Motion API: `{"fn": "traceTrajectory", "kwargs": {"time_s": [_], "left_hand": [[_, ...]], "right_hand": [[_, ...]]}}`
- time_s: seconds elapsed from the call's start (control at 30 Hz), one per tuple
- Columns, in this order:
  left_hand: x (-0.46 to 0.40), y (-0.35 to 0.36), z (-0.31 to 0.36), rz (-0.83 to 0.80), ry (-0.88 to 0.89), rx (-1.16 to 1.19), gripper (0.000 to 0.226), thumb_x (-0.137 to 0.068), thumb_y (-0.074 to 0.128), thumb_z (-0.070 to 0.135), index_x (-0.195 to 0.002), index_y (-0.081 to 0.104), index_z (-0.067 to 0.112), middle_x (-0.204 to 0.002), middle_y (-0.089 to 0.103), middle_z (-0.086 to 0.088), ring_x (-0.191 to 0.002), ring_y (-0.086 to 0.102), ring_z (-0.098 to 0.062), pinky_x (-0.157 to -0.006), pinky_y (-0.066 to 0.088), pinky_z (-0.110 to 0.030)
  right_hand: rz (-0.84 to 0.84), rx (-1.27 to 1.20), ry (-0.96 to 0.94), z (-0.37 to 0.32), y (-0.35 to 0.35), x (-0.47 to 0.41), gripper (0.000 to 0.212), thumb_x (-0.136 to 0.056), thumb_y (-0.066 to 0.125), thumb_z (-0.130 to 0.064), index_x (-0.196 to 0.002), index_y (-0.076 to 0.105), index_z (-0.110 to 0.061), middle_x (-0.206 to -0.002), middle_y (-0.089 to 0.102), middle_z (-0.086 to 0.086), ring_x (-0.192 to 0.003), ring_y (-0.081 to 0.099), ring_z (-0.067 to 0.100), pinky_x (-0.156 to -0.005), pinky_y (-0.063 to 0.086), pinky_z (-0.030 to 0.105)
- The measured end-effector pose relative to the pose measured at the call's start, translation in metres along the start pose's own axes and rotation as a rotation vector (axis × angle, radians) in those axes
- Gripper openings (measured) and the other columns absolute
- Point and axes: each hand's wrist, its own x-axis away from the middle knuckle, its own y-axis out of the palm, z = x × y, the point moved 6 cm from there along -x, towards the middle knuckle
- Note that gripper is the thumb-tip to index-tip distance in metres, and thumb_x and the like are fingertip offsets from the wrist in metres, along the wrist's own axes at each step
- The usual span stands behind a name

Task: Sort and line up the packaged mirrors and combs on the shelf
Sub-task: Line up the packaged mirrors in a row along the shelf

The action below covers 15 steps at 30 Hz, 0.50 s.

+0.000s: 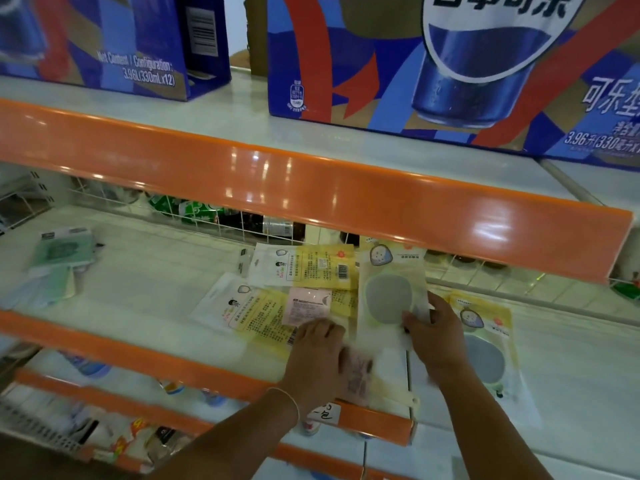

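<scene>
We hold a yellow packaged mirror (391,299) face up at the middle of the shelf (145,271), our right hand (433,332) pinching its right edge, likely to square it against the second mirror pack (485,344) just beside it. Our left hand (317,351) curls over the loose packets, on a blurred pink pack (358,374), probably gathering like with like. Two more yellow packs (311,268) lie overlapping behind, face down. Green packs (59,254) sit well apart at the left.
</scene>
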Motion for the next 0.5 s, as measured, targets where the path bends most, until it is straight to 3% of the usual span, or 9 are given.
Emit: {"fn": "traceTrajectory", "kwargs": {"time_s": [0.13,0.23,0.33,0.4,0.5], "left_hand": [[-0.013,-0.016,-0.001,0.028,-0.157,0.235,0.028,-0.093,0.036,0.031,-0.075,0.054,0.019,-0.074,0.053,0.002,-0.074,0.048,-0.014,-0.071,0.046,-0.03],[-0.025,-0.02,0.002,-0.119,-0.446,0.608,0.037,-0.101,0.038,0.033,-0.07,0.049,0.018,-0.062,0.044,0.003,-0.058,0.04,-0.01,-0.051,0.033,-0.019],[-0.027,-0.002,-0.003,-0.223,-0.677,0.772,0.022,-0.097,0.047,0.021,-0.081,0.057,0.01,-0.064,0.046,-0.001,-0.055,0.04,-0.013,-0.048,0.029,-0.024],[-0.026,0.007,-0.003,-0.246,-0.695,0.764,0.017,-0.093,0.051,0.017,-0.085,0.06,0.004,-0.065,0.049,-0.004,-0.054,0.042,-0.014,-0.048,0.032,-0.023],[-0.028,0.014,0.01,-0.24,-0.642,0.725,0.011,-0.091,0.058,0.022,-0.089,0.063,0.012,-0.074,0.062,-0.003,-0.061,0.053,-0.013,-0.054,0.042,-0.023]], "right_hand": [[-0.115,-0.17,0.132,0.018,0.008,0.014,0.04,-0.085,0.065,-0.001,-0.122,0.06,-0.017,-0.095,0.071,0.012,-0.074,0.065,0.022,-0.059,0.051,0.029],[-0.151,-0.187,0.158,0.027,0.014,0.03,0.037,-0.086,0.064,-0.001,-0.117,0.061,-0.02,-0.091,0.072,0.011,-0.07,0.063,0.019,-0.055,0.05,0.026],[-0.157,-0.16,0.163,0.038,0.013,0.039,0.037,-0.086,0.066,-0.006,-0.12,0.06,-0.017,-0.09,0.073,0.01,-0.066,0.064,0.017,-0.056,0.048,0.026],[-0.154,-0.113,0.158,0.043,0.007,0.043,0.042,-0.084,0.069,-0.012,-0.125,0.058,-0.017,-0.092,0.073,0.007,-0.068,0.068,0.016,-0.06,0.051,0.027],[-0.142,-0.037,0.156,0.044,-0.01,0.049,0.055,-0.078,0.076,-0.026,-0.125,0.047,-0.03,-0.105,0.067,0.005,-0.084,0.068,0.017,-0.068,0.054,0.026]]}}
